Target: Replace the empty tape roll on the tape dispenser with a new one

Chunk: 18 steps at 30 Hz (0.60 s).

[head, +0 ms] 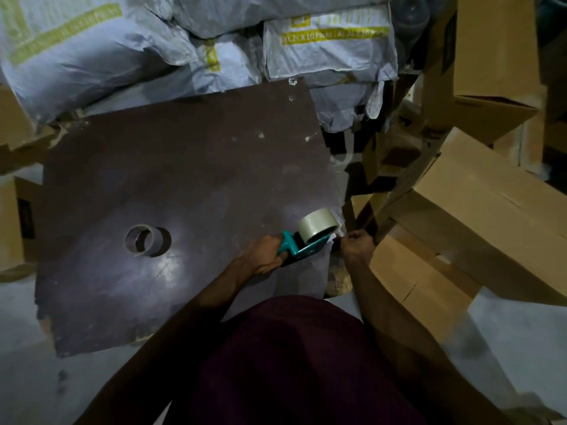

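Note:
A teal tape dispenser (pixel 293 245) rests at the right edge of a dark brown board (pixel 190 167). A full pale tape roll (pixel 319 225) sits on its spindle. My left hand (pixel 264 254) is wrapped around the dispenser's handle. My right hand (pixel 357 245) pinches at the dispenser's front end, just right of the roll; what lies between its fingers is too dark to make out. An empty cardboard tape core (pixel 144 240) lies on its side on the board, well to the left of both hands.
Grey plastic sacks with yellow print (pixel 328 47) are piled behind the board. Brown cardboard boxes (pixel 478 210) crowd the right side, close to my right arm, and more boxes (pixel 12 216) stand at the left. Grey floor (pixel 506 332) shows below.

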Each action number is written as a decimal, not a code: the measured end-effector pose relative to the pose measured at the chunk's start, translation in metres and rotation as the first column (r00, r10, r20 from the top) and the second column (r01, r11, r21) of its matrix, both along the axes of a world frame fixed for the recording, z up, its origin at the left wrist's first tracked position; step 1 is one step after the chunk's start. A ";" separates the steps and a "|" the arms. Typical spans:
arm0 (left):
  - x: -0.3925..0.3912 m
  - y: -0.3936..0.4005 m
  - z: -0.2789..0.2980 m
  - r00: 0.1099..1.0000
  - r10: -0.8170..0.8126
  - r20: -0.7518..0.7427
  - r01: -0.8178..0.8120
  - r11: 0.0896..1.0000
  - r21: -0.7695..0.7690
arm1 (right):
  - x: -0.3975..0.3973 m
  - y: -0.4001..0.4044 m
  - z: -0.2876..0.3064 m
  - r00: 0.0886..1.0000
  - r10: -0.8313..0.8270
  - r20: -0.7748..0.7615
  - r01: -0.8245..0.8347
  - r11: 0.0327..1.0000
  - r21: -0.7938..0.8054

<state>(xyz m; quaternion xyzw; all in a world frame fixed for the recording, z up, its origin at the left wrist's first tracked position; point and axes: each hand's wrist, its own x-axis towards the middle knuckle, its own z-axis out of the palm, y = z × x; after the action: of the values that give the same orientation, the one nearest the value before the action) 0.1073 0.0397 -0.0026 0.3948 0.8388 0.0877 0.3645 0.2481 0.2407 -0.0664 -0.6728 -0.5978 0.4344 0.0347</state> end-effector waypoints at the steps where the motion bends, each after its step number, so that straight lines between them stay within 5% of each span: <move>1: 0.000 -0.001 0.002 1.000 -0.007 -0.006 0.007 1.000 -0.009 | -0.001 -0.001 0.001 1.000 -0.005 0.019 0.005 1.000 0.004; 8: -0.001 -0.012 0.004 0.993 -0.099 -0.059 0.093 0.991 -0.095 | -0.015 -0.005 0.010 0.978 -0.197 0.064 0.195 0.980 0.027; 18: 0.014 0.037 0.053 0.955 -0.240 -0.177 0.225 0.969 -0.101 | 0.001 -0.003 -0.002 0.999 0.000 0.048 -0.001 1.000 0.028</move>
<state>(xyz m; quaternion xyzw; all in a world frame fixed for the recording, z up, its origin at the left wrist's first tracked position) 0.1214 0.0765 0.0506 0.4823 0.8201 -0.0269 0.3068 0.2490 0.2374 -0.0685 -0.6824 -0.6045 0.4100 0.0298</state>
